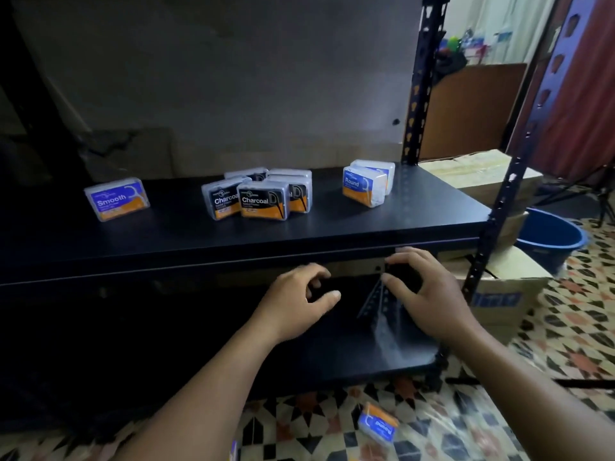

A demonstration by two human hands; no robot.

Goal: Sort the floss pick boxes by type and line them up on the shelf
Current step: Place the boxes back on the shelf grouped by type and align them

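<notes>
On the black shelf a blue "Smooth" box stands alone at the left. Several black "Charcoal" boxes cluster in the middle. Two blue "Round" boxes stand at the right, one behind the other. Another "Round" box lies on the patterned floor below. My left hand and my right hand hover in front of the shelf's front edge, below the boxes, with fingers loosely curled and nothing in them.
A lower black shelf lies under my hands. The rack's black upright posts stand at the right. Cardboard boxes and a blue bucket sit on the floor beyond the rack.
</notes>
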